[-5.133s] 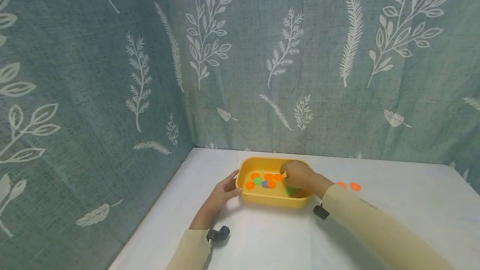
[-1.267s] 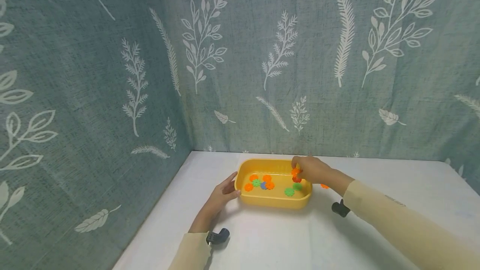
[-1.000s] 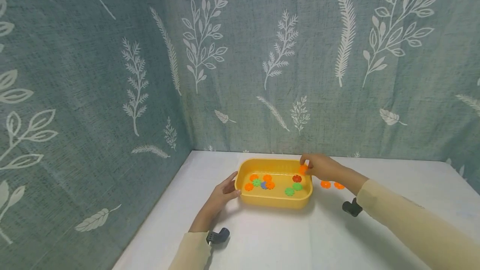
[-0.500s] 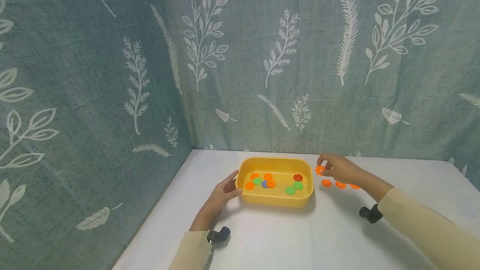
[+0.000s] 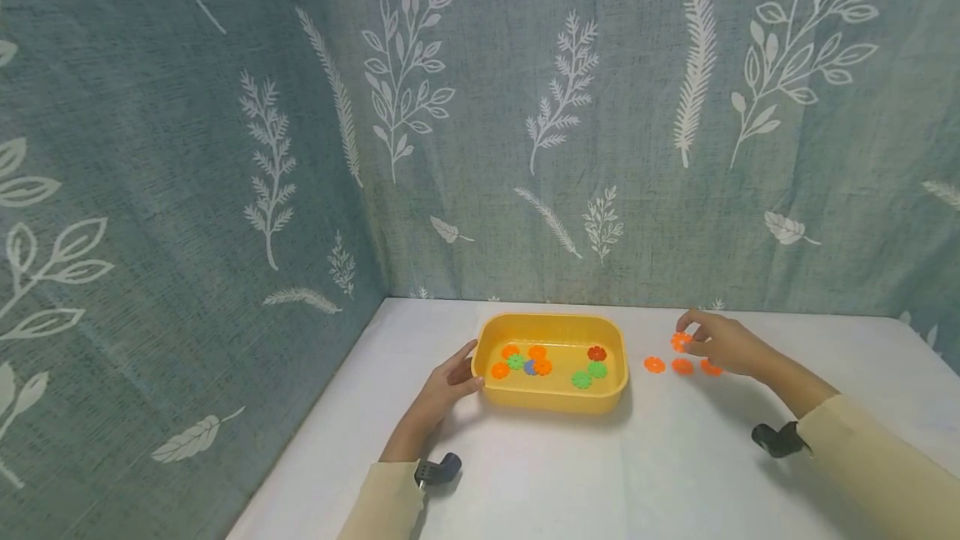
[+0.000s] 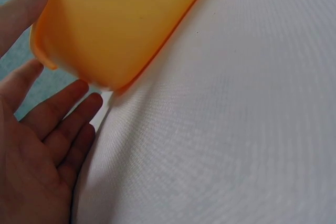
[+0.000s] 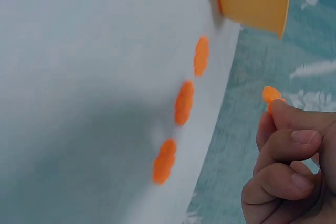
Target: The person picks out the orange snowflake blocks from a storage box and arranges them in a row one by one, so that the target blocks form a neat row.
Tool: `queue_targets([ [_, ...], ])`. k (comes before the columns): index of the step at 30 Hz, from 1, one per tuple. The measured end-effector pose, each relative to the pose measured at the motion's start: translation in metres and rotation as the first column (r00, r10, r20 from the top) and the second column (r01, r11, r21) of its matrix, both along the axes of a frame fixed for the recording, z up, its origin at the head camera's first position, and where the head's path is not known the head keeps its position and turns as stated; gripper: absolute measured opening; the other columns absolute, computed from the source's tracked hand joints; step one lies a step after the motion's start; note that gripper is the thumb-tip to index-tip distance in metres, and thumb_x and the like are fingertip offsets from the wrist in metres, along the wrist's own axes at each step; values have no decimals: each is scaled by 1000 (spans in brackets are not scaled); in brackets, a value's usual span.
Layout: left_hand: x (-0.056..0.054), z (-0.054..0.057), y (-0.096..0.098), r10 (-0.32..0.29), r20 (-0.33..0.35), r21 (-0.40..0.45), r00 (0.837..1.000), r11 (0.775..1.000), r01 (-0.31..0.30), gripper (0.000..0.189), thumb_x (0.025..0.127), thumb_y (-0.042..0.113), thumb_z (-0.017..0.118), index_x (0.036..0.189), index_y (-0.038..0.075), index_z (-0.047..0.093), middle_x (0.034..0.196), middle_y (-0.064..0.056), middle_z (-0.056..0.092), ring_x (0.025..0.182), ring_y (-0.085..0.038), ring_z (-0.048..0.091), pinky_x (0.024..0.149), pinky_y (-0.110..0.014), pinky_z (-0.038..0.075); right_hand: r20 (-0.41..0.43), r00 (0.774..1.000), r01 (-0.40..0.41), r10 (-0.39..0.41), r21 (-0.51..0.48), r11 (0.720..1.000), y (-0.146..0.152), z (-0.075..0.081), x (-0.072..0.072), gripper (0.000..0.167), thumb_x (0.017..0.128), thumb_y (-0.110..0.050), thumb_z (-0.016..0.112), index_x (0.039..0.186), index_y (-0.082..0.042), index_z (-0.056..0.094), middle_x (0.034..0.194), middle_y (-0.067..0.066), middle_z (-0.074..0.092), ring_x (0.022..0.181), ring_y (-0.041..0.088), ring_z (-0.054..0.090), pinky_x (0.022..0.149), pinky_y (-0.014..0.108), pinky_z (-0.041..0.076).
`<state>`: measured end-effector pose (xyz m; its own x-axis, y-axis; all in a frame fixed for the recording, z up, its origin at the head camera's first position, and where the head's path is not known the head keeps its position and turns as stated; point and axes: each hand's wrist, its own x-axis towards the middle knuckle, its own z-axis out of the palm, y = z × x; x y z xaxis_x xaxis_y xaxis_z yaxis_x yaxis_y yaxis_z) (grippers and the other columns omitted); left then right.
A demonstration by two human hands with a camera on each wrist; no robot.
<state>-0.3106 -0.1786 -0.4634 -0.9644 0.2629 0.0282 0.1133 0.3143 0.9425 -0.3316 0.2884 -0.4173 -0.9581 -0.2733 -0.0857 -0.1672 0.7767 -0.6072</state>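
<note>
Right hand point(image 5: 723, 344) moved off tray point(image 5: 552, 400), three orange discs point(image 5: 681, 366) tabled

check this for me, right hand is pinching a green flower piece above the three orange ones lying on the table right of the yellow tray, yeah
Not quite: the piece pinched by the right hand is orange, not green. The right wrist view shows it clearly at the fingertips. The rest holds: three orange pieces lie on the table right of the yellow tray.

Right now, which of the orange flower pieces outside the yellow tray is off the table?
The orange piece pinched in the right hand; the other three lie flat in a row on the white table.
</note>
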Motion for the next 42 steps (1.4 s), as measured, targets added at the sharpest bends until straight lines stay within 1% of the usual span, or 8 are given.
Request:
queue_targets([
  [8,0,-1,1,-6,-5,7,1000,1000,6,72,91,24,69,153,19,33,144,-18,47,130,-34,47,104,-57,35,-28,999,21,-24,-96,995,28,-13,7,31,91,-9,64,118,0,53,97,14,62,83,27,61,66,37,54],
  [14,2,0,2,5,-13,5,1000,1000,-5,71,91,24,68,153,19,33,144,-18,47,130,-35,47,104,-59,35,0,998,62,-62,-146,987,44,-24,8,32,91,-5,63,120,3,51,94,13,62,77,26,59,62,37,51],
  [19,-1,-2,1,3,-15,1,1000,1000,-3,70,91,23,68,153,19,34,143,-18,48,129,-35,47,104,-58,35,2,996,92,-92,-126,988,54,-31,10,33,92,-7,61,121,4,50,92,14,61,72,24,57,60,36,51],
  [25,-16,-22,-4,2,-9,8,1000,1000,-2,72,91,24,68,154,21,32,144,-17,47,130,-35,47,104,-58,35,8,993,117,-117,-115,986,63,-35,13,32,92,-6,60,121,5,50,92,15,61,68,23,55,57,36,49],
  [28,-20,-28,-6,3,-18,16,1000,1000,-3,73,91,25,68,154,24,32,144,-15,48,130,-34,47,104,-58,35,12,992,127,-126,-101,987,66,-36,15,32,92,-4,59,121,6,50,94,17,61,71,23,56,59,36,50],
  [32,-19,-29,-6,14,-21,16,1000,1000,-14,73,89,30,70,153,28,33,144,-13,48,130,-32,47,104,-58,35,7,991,131,-131,-75,989,69,-37,16,31,91,-3,58,120,7,51,96,20,61,78,24,58,62,36,52],
  [37,-19,-29,-5,35,-11,-1,999,999,-35,75,88,35,71,152,29,34,144,-13,49,130,-32,47,104,-59,35,13,990,141,-141,-61,988,70,-38,18,32,90,-4,59,119,7,52,94,17,62,78,25,59,63,37,52],
  [42,-22,-31,-5,36,-14,-3,999,999,-36,75,88,34,71,152,28,34,144,-13,48,130,-32,47,104,-58,35,22,987,158,-157,-40,987,71,-39,17,32,90,-4,59,119,7,52,94,16,62,79,25,60,66,40,53],
])
